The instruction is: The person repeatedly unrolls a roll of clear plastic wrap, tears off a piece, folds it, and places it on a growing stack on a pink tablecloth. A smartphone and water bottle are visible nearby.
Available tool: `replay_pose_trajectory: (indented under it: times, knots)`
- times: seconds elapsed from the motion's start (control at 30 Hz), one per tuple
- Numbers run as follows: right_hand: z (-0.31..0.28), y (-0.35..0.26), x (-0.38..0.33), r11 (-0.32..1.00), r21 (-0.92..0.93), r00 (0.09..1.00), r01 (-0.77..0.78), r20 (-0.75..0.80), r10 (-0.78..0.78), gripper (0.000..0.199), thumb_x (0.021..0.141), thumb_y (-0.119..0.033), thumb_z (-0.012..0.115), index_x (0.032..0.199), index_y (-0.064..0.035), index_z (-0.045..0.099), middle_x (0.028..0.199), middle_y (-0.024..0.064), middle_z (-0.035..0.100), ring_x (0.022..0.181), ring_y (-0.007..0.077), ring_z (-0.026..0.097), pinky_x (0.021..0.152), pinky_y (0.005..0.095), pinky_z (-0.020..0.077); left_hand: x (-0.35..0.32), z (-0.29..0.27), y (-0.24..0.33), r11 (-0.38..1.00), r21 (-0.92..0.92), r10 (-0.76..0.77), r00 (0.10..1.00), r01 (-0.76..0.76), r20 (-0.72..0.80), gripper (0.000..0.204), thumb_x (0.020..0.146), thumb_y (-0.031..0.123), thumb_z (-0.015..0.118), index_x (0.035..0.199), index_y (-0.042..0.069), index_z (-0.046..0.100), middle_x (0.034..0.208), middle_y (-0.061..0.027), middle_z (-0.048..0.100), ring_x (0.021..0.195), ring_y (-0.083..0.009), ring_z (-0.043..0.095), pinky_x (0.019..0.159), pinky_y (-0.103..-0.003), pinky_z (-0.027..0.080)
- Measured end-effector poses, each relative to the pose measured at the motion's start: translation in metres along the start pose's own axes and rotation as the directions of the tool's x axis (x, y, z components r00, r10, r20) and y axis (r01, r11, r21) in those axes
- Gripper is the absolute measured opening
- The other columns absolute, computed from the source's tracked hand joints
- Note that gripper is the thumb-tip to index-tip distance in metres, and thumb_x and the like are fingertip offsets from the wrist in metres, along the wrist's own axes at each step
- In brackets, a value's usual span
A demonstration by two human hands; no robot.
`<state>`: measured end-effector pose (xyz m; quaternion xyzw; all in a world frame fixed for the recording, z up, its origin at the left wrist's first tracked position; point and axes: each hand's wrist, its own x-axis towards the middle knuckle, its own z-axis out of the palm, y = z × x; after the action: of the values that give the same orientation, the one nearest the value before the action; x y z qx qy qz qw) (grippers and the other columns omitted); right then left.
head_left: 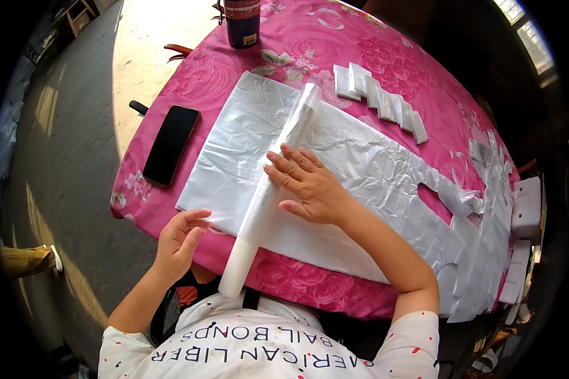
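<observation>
A stack of white plastic bags (pixel 373 170) lies flat across the table, its handle cut-outs towards the right. A long roll of thin translucent film on a white tube (pixel 239 268) rests diagonally over the stack, its bare lower end reaching past the near table edge. My right hand (pixel 310 184) lies on the roll and the bags beside it, fingers spread and palm down. At the stack's near left edge is my left hand (pixel 182 243), thumb and fingertips brought together at the edge of a thin plastic bag.
Left of the bags lies a black phone (pixel 171 145). A dark cylindrical container (pixel 243 24) stands at the far edge. Several small folded white packets (pixel 380 101) sit in a row at the back right. A pink flowered tablecloth (pixel 310 284) covers the table.
</observation>
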<state>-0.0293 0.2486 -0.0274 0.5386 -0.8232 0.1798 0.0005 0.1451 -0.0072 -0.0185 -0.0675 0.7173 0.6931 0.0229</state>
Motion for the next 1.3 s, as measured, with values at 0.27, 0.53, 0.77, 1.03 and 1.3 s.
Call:
replay_pose_trajectory:
  times: [0.27,0.53,0.77,1.03,1.3]
  knots:
    - [0.050,-0.035,0.127,0.985,-0.010,0.980,-0.174,-0.104,0.172,0.058,0.088,-0.036,0.048,0.136,-0.0036,0.039,0.144,0.0170,0.031,0.137,0.0312,0.022,0.112,0.0469,0.0109,-0.023,0.004,0.007,0.618,0.785,0.145,0.988,-0.044,-0.059,0.071,0.071,0.026,0.073,0.125,-0.004,0.038,0.110,-0.0208,0.047,0.095,-0.0343,0.052,0.081,-0.040,0.045]
    - [0.075,-0.048,0.135,0.554,0.767,0.493,-0.323,-0.363,0.791,0.092,0.078,-0.013,0.063,0.141,0.0044,-0.001,0.142,0.0323,0.014,0.133,0.0386,0.021,0.108,0.0485,0.0188,-0.018,0.004,0.015,0.936,0.286,-0.222,0.974,0.204,0.034,0.065,0.069,0.011,0.075,0.124,0.001,0.041,0.103,-0.0141,0.057,0.094,-0.0252,0.059,0.081,-0.036,0.048]
    - [-0.018,-0.056,0.084,-0.510,0.755,0.790,0.413,-0.019,0.613,0.057,0.080,-0.025,0.067,0.123,-0.0001,0.037,0.090,0.0090,0.055,0.081,0.0165,0.058,0.072,0.0329,0.0531,-0.012,0.016,0.013,0.505,-0.545,-0.046,0.651,0.669,0.758,0.086,0.064,0.046,0.076,0.127,0.000,0.040,0.100,-0.0116,0.058,0.082,-0.0170,0.062,0.068,-0.030,0.054]
    - [-0.042,-0.053,0.036,-0.306,0.865,0.642,0.398,-0.024,0.767,0.054,0.079,-0.021,0.067,0.118,-0.0012,0.036,0.085,0.0103,0.054,0.073,0.0173,0.058,0.066,0.0320,0.0519,0.006,0.058,0.036,0.827,-0.251,-0.205,0.685,0.504,0.699,0.063,0.070,0.028,0.074,0.119,0.000,0.046,0.087,-0.0078,0.059,0.073,-0.0141,0.058,0.066,-0.029,0.050]
    - [-0.025,-0.061,0.003,-0.365,0.810,0.578,0.460,0.039,0.815,0.053,0.080,-0.021,0.066,0.118,-0.0014,0.034,0.085,0.0086,0.052,0.072,0.0165,0.056,0.067,0.0328,0.0522,0.003,0.073,0.025,0.580,-0.391,-0.155,0.568,0.714,0.808,0.063,0.069,0.027,0.075,0.118,0.001,0.045,0.081,-0.0059,0.056,0.066,-0.0124,0.055,0.061,-0.028,0.049]
